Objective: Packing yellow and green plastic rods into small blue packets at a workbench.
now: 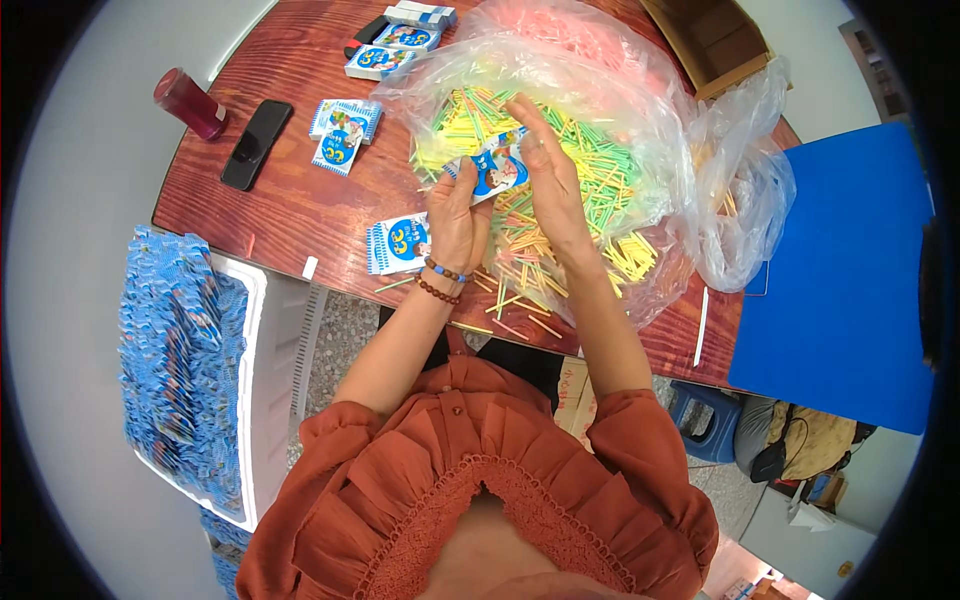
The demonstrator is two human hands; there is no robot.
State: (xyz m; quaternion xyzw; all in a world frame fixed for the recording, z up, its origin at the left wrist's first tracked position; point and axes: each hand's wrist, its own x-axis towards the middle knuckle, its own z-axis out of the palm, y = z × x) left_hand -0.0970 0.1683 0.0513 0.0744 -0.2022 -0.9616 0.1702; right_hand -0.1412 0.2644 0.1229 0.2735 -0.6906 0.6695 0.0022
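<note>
My left hand point(458, 222) pinches a small blue-and-white packet point(500, 176) at its left end, thumb on top. My right hand point(556, 190) is at the packet's right end, fingers stretched out; its palm side is hidden, and I cannot tell whether it touches the packet. Beneath both hands lies a heap of thin yellow, green and orange sticks point(605, 165) in an opened clear plastic bag point(650, 115). Another packet point(398, 243) lies flat on the red-brown wooden table point(290, 215), just left of my left wrist.
More packets point(342, 140) lie toward the table's far left, near a black phone point(256, 145) and a dark red bottle point(190, 103). A white foam box point(250, 400) full of blue packets stands at left. Pink sticks point(570, 40), a cardboard box point(710, 45) and a blue panel point(840, 270) are beyond and right.
</note>
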